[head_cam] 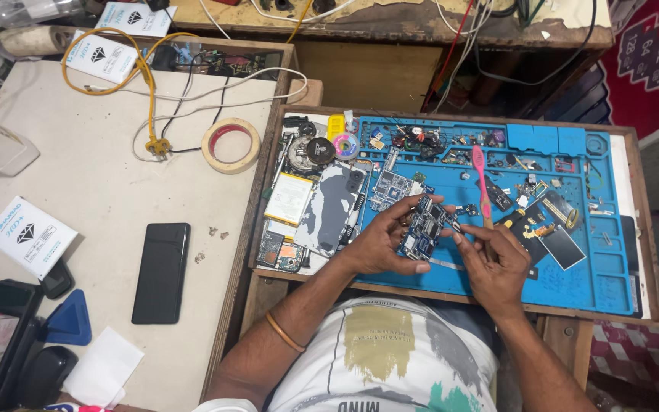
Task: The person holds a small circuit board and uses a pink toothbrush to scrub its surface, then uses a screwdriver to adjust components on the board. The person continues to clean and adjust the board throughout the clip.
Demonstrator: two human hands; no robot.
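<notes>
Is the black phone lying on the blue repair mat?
No, the black phone lies face up on the pale table, left of the blue repair mat and away from both hands.

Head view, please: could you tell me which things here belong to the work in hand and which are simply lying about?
In hand:
- circuit board, held by the left hand
- pink toothbrush, in the right hand
- blue work mat

Lying about:
- black phone
- tape roll
- yellow cable
- white box
</notes>
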